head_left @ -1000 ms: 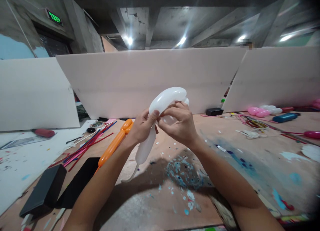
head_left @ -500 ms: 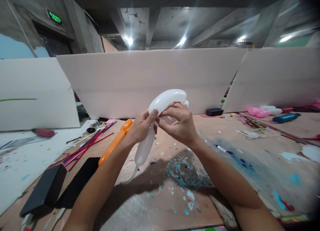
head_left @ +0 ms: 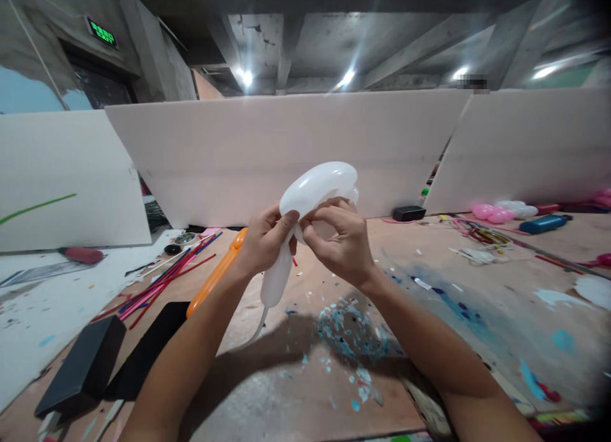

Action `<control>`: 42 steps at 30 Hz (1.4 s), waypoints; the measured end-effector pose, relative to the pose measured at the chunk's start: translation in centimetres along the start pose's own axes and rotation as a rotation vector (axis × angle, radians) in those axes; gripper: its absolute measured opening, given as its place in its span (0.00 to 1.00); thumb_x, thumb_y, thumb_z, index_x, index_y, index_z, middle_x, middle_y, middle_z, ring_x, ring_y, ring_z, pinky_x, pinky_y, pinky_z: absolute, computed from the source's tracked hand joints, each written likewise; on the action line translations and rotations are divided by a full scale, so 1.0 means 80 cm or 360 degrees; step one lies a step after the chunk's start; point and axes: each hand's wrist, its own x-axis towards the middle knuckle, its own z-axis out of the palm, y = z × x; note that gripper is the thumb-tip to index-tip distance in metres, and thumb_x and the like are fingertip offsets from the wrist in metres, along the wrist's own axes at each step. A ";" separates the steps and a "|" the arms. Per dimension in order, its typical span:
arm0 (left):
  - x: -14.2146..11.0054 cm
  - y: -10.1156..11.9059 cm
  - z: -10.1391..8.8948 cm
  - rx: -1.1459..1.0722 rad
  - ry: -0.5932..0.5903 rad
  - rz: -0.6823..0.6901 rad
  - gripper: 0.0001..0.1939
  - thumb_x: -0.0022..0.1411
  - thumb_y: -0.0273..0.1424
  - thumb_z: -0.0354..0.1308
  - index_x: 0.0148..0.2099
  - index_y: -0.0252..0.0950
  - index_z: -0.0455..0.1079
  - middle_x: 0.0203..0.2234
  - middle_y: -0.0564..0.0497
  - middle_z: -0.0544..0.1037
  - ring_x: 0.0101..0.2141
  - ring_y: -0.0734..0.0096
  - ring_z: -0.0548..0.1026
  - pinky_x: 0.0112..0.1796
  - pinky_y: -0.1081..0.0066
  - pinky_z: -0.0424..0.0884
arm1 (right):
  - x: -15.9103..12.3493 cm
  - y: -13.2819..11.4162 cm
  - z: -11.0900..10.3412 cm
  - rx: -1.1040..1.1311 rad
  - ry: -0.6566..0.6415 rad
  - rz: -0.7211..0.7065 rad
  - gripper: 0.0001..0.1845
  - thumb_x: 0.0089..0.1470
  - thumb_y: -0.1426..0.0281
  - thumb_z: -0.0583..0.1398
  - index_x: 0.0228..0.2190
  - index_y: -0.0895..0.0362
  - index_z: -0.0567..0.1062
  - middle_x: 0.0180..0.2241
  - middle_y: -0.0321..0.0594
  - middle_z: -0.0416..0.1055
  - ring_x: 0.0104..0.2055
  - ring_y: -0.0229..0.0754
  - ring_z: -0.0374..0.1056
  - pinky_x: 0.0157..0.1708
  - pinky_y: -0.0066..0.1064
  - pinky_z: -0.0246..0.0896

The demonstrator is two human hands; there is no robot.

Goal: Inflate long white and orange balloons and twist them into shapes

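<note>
A long white balloon [head_left: 315,187] is held up in front of me over the table, bent into a curved lobe at the top, its lower part [head_left: 277,276] and thin tail hanging down. My left hand [head_left: 262,238] is closed around the balloon at the bend, thumb pressed on it. My right hand [head_left: 341,241] pinches the balloon from the right side, fingers curled under the upper lobe. An orange twisted balloon [head_left: 214,276] lies on the table just behind my left wrist.
The wooden table [head_left: 453,314] is smeared with blue paint and flecks. Uninflated red and blue balloon strips [head_left: 162,279] lie at left beside two black boxes [head_left: 81,365]. Pink and white balloons [head_left: 501,211], a blue pump [head_left: 544,224] and a small black box [head_left: 409,213] sit at the back right. White boards [head_left: 286,149] stand behind.
The balloon and both hands shifted slightly up and left; the upper lobe looks more curled. A green streak has appeared on the left board.
</note>
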 end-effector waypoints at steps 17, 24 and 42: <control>-0.005 -0.007 -0.004 0.0326 -0.0007 0.0223 0.18 0.63 0.33 0.59 0.54 0.33 0.71 0.25 0.53 0.74 0.18 0.82 0.70 0.20 0.80 0.69 | 0.012 -0.009 -0.029 -0.0126 -0.0519 0.0233 0.07 0.54 0.68 0.63 0.26 0.54 0.81 0.26 0.35 0.79 0.33 0.43 0.73 0.44 0.40 0.58; -0.004 -0.009 0.003 0.0260 0.0030 0.0138 0.19 0.62 0.35 0.60 0.53 0.31 0.70 0.18 0.57 0.69 0.16 0.80 0.69 0.17 0.81 0.67 | 0.010 0.001 -0.029 -0.0211 -0.0619 0.0066 0.08 0.57 0.67 0.61 0.33 0.53 0.82 0.34 0.37 0.80 0.42 0.47 0.73 0.50 0.43 0.55; 0.005 -0.007 -0.025 0.0258 -0.0221 -0.0199 0.23 0.59 0.46 0.61 0.48 0.33 0.71 0.23 0.55 0.73 0.14 0.80 0.70 0.14 0.80 0.63 | 0.005 0.014 -0.023 0.0089 -0.0894 0.0091 0.12 0.55 0.72 0.59 0.41 0.52 0.78 0.41 0.40 0.74 0.48 0.46 0.64 0.53 0.43 0.54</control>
